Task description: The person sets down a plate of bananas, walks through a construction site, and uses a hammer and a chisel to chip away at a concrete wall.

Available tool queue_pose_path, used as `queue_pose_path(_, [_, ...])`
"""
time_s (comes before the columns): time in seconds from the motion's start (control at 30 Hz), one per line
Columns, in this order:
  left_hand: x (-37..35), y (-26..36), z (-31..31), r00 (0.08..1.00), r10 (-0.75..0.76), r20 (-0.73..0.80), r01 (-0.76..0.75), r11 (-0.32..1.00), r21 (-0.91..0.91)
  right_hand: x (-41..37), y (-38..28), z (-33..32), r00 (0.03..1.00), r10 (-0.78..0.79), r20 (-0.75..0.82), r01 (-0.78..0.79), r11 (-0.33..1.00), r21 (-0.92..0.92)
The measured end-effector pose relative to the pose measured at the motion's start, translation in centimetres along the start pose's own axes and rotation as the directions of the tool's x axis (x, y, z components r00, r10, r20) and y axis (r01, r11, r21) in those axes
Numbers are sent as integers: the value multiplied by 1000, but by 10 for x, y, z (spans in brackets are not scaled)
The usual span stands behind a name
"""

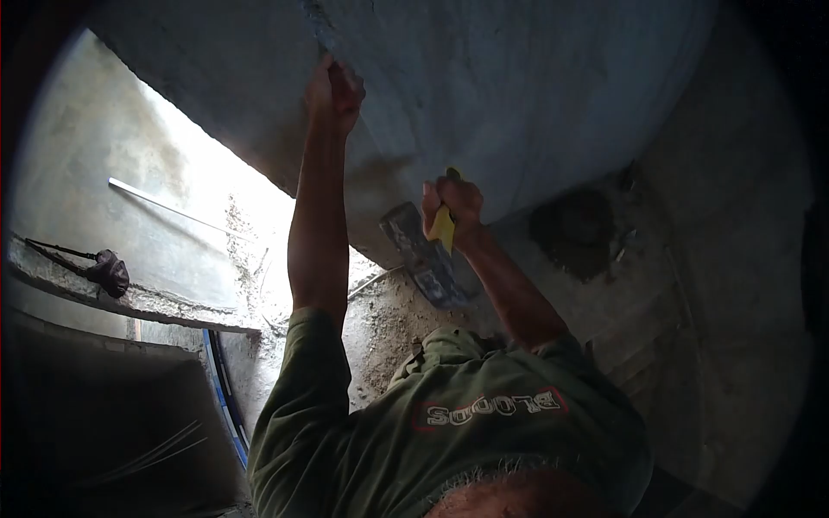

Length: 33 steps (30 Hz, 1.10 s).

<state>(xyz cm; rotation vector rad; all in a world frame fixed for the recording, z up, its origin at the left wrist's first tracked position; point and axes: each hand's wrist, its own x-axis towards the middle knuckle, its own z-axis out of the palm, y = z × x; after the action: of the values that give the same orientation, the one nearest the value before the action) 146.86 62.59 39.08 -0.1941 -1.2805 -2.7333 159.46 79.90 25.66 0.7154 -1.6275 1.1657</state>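
My right hand (458,207) is wrapped round the yellow handle of a plastering trowel (425,259). The trowel's long, grey, mortar-smeared blade hangs tilted in front of my body, below the wall. Reaching farther up, my left hand (335,91) is closed close to the grey plastered wall (484,95). Whatever its fingers may hold is hidden in shadow. Just above that hand, a rough, paler patch (318,22) runs up the wall.
A dark heap that looks like mortar (574,233) lies on the floor at right. Rubble (380,332) covers the ground near me. At left, a dark bag (109,273) rests on a ledge, a pale strip (173,210) lies beyond it, and a blue bar (223,397) stands below.
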Motion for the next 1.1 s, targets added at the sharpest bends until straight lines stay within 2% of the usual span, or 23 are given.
queue_pose_path(0.07, [4, -1, 0, 1000, 3, 12, -3, 1000, -12, -1, 14, 9, 993, 89, 81, -86, 995, -44])
queue_pose_path(0.1, [5, -1, -1, 1000, 4, 31, -5, 999, 44, -1, 16, 9, 992, 95, 83, -91, 995, -47])
queue_pose_path(0.13, [5, 1, 0, 999, 10, 52, -15, 995, 99, 4, 17, 9, 948, 255, 190, -234, 964, -125])
queue_pose_path(0.17, [0, -2, -2, 999, 6, 48, -11, 995, 102, 5, 15, 9, 865, 416, 280, -366, 906, -215])
queue_pose_path(0.2, [-3, -4, -2, 1000, 14, -10, -13, 992, 123, 1, 13, 5, 868, 412, 278, -363, 907, -212])
queue_pose_path(0.27, [-10, -9, 2, 997, 39, -73, -28, 990, 139, -20, 14, -10, 921, 340, 190, -342, 939, -20])
queue_pose_path(0.3, [-18, -16, 2, 994, 1, -106, 21, 978, 208, -37, 21, -13, 918, 346, 196, -350, 937, -14])
queue_pose_path(0.37, [-27, -30, 2, 990, -34, -137, 71, 959, 274, -61, 31, -19, 771, 549, 321, -599, 797, 77])
queue_pose_path(0.4, [-30, -39, -1, 998, -8, -58, 22, 969, 246, -66, 29, -24, 771, 550, 322, -600, 796, 78])
queue_pose_path(0.43, [-34, -45, -2, 1000, 21, 17, -24, 976, 215, -60, 15, -33, 829, 470, 302, -495, 869, 6])
queue_pose_path(0.47, [-36, -46, 4, 1000, 23, 14, -26, 976, 218, -55, 5, -39, 879, 379, 288, -377, 924, -66])
queue_pose_path(0.53, [-38, -45, 14, 998, 41, -46, -23, 943, 333, -54, -2, -45, 860, 401, 317, -414, 910, -28])
queue_pose_path(0.6, [-30, -45, 18, 995, 54, -80, -25, 947, 319, -51, -10, -50, 836, 428, 344, -458, 889, 6])
queue_pose_path(0.67, [-22, -46, 21, 991, 66, -116, -28, 952, 304, -46, -17, -57, 848, 475, 236, -497, 867, 43])
queue_pose_path(0.7, [-19, -46, 22, 987, 105, -119, -61, 943, 328, -49, -15, -59, 846, 478, 235, -501, 864, 47])
queue_pose_path(0.8, [-14, -47, 27, 981, 134, -143, -80, 939, 335, -53, -9, -71, 849, 454, 272, -458, 888, -53])
queue_pose_path(0.87, [-13, -47, 31, 978, 129, -165, -71, 946, 317, -48, -11, -78, 799, 467, 379, -454, 882, -129])
queue_pose_path(0.9, [-13, -47, 32, 979, 128, -157, -74, 948, 311, -51, -8, -82, 798, 469, 378, -458, 880, -125])
queue_pose_path(0.97, [-12, -46, 34, 980, 129, -154, -76, 948, 309, -52, -5, -87, 711, 569, 413, -598, 799, -72])
queue_pose_path(1.0, [-11, -46, 35, 976, 133, -172, -81, 956, 281, -49, -5, -90, 710, 569, 415, -599, 797, -69])
queue_pose_path(1.07, [-5, -48, 33, 971, 137, -194, -86, 964, 253, -15, -17, -103, 805, 563, 186, -593, 777, 213])
queue_pose_path(1.1, [-1, -49, 29, 973, 144, -182, -98, 966, 239, -10, -14, -112, 802, 565, 192, -596, 774, 214])
